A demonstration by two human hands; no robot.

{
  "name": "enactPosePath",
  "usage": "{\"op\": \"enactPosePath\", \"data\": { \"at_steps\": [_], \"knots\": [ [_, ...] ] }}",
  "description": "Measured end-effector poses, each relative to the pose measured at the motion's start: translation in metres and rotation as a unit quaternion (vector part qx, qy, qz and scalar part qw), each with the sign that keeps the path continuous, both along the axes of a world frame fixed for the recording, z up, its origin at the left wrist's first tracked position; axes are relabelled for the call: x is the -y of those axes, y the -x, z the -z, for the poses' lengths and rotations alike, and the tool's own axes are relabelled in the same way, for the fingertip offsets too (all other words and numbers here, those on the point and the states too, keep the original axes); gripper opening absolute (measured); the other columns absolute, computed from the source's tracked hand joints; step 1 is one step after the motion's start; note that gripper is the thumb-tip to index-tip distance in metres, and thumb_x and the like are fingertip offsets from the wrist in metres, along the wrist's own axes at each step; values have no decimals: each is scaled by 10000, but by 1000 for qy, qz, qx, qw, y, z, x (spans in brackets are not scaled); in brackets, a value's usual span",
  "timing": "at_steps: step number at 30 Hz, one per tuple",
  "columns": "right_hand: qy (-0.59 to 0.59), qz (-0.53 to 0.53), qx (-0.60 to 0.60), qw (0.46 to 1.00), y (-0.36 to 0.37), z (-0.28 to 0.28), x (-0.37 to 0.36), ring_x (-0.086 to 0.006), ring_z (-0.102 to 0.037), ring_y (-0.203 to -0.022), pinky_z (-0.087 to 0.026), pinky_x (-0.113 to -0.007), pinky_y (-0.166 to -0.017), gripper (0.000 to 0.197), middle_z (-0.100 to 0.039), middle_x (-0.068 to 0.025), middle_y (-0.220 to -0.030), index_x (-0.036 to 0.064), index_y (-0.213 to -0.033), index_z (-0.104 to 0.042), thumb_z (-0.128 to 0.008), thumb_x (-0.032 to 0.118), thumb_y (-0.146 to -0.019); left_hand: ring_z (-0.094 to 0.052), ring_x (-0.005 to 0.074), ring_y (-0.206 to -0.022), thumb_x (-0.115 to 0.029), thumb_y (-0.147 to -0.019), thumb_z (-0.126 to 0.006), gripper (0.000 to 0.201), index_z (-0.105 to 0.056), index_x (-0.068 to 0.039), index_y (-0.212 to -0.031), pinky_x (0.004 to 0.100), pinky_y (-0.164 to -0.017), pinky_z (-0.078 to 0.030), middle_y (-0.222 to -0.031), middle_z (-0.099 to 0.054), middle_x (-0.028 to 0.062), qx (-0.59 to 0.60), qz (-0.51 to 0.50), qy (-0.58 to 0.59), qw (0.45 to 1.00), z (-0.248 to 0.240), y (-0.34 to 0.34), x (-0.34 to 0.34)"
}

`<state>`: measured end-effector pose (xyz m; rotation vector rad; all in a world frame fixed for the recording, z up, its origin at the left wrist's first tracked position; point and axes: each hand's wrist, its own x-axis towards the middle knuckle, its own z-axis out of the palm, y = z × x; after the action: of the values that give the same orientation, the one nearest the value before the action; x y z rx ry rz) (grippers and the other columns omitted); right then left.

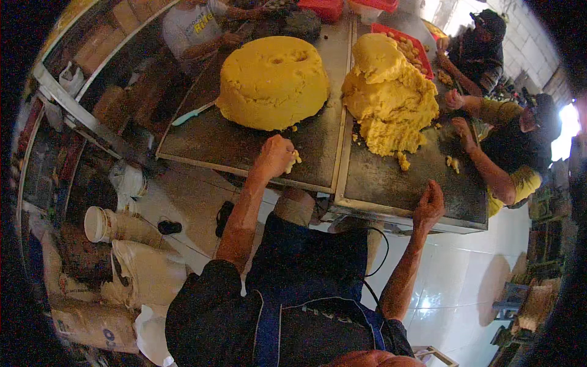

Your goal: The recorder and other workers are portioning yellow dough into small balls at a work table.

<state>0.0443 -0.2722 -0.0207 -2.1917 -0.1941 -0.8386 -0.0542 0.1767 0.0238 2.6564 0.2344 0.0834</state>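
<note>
A large rounded mound of smooth yellow dough [272, 82] sits on the left part of the dark metal table [244, 144]. My left hand [274, 156] is closed just in front of that mound, with small pale yellow dough pieces [293, 162] showing at its finger side. To the right lies a rougher, torn heap of yellow dough [391, 98]. Over the table's front edge on the right, my right hand [429, 205] has its fingers curled together; whatever they may hold is hidden. Small dough crumbs [403, 161] lie before the heap.
A knife with a light blue handle [194, 114] lies left of the mound. Behind the heap, a red tray [406, 49] holds several small dough pieces. Co-workers [520, 140] work along the right side; another person [192, 30] is at far left. White buckets [98, 224] stand on the floor.
</note>
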Motion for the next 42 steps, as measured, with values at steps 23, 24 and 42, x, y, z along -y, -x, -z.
{"op": "enactPosePath", "data": {
  "at_steps": [23,24,42],
  "knots": [
    [25,4,-16,1000,2,-6,-2,-326,-676,-1080,-535,-410,-939,213,-706,-137,-1182,68,-1140,-701,-616,96,-948,-708,200,-934,-86,-885,-700,358,-629,-4,-1226,339,-826,-570,-1016,-739,133,180,90,214,956,19,-44,81],
    [36,5,-17,999,2,-7,-2,-329,-670,-1090,-529,-416,-950,218,-702,-132,-1197,73,-1147,-697,-616,99,-946,-706,219,-916,-58,-879,-681,387,-606,4,-1253,354,-820,-567,-1021,-728,147,158,52,258,952,21,-41,77],
    [51,-31,-31,998,2,3,0,-348,-650,-1135,-507,-439,-993,266,-688,-146,-1242,77,-1173,-700,-637,87,-915,-718,232,-861,-57,-950,-614,371,-565,36,-1306,361,-697,-571,-1015,-712,158,139,-35,252,957,19,-19,31]
  ]
}}
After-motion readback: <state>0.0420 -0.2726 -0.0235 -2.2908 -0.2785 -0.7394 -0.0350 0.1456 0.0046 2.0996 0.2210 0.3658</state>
